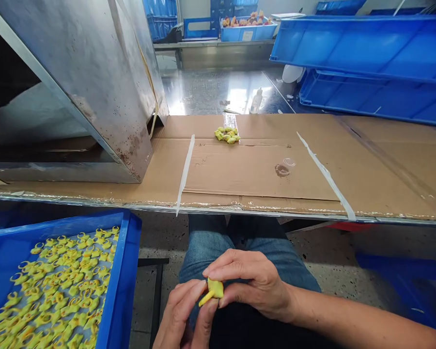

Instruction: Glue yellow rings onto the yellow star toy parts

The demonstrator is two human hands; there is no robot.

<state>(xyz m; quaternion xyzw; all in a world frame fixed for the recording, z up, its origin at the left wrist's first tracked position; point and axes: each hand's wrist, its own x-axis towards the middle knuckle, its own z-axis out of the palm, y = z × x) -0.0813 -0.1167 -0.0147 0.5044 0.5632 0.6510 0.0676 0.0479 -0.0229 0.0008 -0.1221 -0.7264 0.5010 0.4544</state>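
Above my lap, both hands hold one small yellow-green piece (215,288) with a thin yellow strip sticking out of its lower left side. My left hand (185,315) is closed, its thumb and index finger pinching the piece near the strip. From the right, my right hand (249,278) grips the body of the piece between fingers and thumb. A small cluster of similar yellow-green pieces (227,135) lies on the cardboard bench top (240,167). To my left, a blue tray (125,276) carries many such pieces, several with yellow loops showing.
A metal housing (94,72) with a dark opening stands at the bench's left. Blue crates (359,46) are stacked at the right. Behind the cardboard are a small bottle (256,101) and, farther back, a blue bin (249,33) of small items. White tape (186,169) marks the cardboard.
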